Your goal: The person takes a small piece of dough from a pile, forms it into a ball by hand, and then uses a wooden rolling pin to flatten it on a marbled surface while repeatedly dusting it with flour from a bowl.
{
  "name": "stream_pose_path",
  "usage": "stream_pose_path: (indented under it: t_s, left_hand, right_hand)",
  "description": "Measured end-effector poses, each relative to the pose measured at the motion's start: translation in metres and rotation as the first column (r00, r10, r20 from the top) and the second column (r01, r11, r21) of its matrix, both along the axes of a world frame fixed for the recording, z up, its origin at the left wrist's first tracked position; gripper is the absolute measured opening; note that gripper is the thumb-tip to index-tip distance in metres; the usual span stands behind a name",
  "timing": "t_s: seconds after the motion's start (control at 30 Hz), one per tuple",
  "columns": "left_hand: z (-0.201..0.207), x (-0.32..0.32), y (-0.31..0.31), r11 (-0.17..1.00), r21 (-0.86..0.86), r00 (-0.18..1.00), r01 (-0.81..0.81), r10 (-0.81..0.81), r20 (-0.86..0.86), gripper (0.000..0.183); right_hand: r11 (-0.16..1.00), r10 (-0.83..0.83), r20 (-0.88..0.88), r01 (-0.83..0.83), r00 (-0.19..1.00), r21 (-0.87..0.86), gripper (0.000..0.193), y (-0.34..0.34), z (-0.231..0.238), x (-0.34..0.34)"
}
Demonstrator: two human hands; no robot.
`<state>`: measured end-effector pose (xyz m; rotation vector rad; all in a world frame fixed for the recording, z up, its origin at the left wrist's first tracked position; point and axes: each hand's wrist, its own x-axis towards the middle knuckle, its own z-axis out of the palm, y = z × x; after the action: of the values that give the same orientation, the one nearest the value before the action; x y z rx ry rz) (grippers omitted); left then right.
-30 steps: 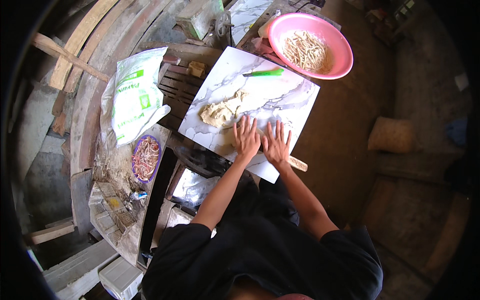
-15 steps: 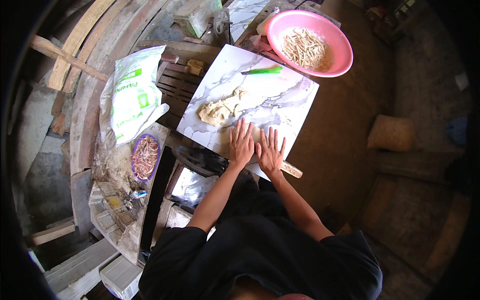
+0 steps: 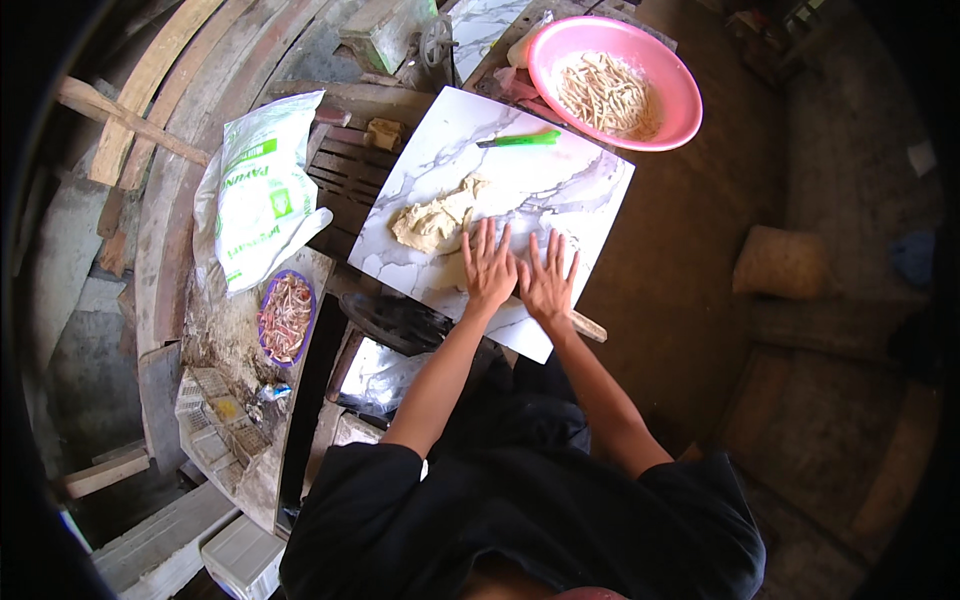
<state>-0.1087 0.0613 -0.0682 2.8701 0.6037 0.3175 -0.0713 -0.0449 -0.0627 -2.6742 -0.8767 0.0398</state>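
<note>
A white marble-patterned tile (image 3: 415, 155) lies in front of me as a work surface. Both palms face down on it near its close edge: my left hand (image 3: 489, 268) and my right hand (image 3: 547, 286) are side by side, thumbs nearly touching, fingers stretched out and spread. Whatever lies beneath the palms is hidden now. A lump of pale dough (image 3: 430, 224) rests just left of my left hand, with a smaller torn end trailing away from me. Farther off on the tile lies a green-handled knife (image 3: 525, 140).
Beyond the tile's far right corner stands a pink basin (image 3: 688, 105) holding floured dough strips (image 3: 608, 92). To the left are a white and green plastic bag (image 3: 258, 200) and a purple-rimmed oval dish (image 3: 263, 345) of reddish shreds. A wooden stick (image 3: 588, 327) protrudes near my right wrist.
Both hands have slid forward, away from me, across the tile, still flat and side by side. A pale piece glimpsed between them earlier is now covered. The view has shifted slightly.
</note>
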Motion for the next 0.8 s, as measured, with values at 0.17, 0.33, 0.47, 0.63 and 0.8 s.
stream_pose_path:
  t_s: [0.17, 0.33, 0.47, 0.63, 0.8]
  left_hand:
    - [-0.006, -0.033, 0.004, 0.998, -0.057, 0.990, 0.037, -0.029, 0.142, 0.046]
    - [-0.002, 0.001, 0.007, 0.999, -0.032, 0.997, -0.028, 0.030, 0.072, 0.042]
    - [0.003, 0.030, 0.012, 0.997, -0.043, 0.998, -0.056, 0.056, -0.012, 0.043]
    - [0.004, 0.004, 0.007, 0.998, -0.045, 0.999, -0.043, 0.044, 0.015, 0.045]
    - [0.000, -0.038, 0.004, 0.997, -0.073, 0.996, -0.023, 0.030, 0.090, 0.049]
  right_hand:
    - [0.998, 0.043, 0.009, -0.042, 0.999, -0.044, 0.049, 0.000, -0.003, -0.028]
    - [0.999, 0.034, 0.005, -0.034, 0.999, -0.017, 0.053, 0.007, 0.001, 0.010]
    - [1.000, 0.009, -0.033, -0.009, 0.999, 0.009, 0.054, 0.013, 0.000, 0.040]
    - [1.000, 0.012, -0.003, -0.012, 1.000, 0.012, 0.050, 0.008, 0.001, 0.007]
    - [0.999, 0.043, -0.008, -0.043, 0.999, -0.033, 0.049, 0.008, 0.008, -0.038]
